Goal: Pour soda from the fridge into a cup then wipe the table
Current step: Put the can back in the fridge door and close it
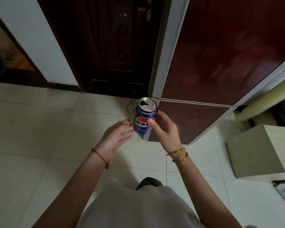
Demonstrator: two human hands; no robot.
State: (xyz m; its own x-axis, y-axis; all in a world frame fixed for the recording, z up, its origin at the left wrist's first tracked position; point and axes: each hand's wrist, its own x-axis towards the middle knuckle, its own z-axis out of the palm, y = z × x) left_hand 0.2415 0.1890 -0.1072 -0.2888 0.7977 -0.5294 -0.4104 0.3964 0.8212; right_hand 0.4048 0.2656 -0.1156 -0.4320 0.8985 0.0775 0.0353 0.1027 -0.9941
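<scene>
A blue soda can [144, 115] with a red, white and blue logo is held upright at the centre of the view, its silver top showing an open mouth hole. My right hand [164, 129] grips it from the right, thumb across the label. My left hand [117, 137] is spread with straight fingers just left of the can, fingertips close to its lower side; whether they touch it is unclear. The dark red fridge [220, 63] stands behind, with both its doors closed. No cup or table shows.
A dark wooden door [108, 43] is behind on the left. A cardboard box [260, 150] sits on the white tiled floor [39, 129] at the right, with a cream pipe [262, 99] beyond it. A thin cord [132, 102] lies by the fridge's corner.
</scene>
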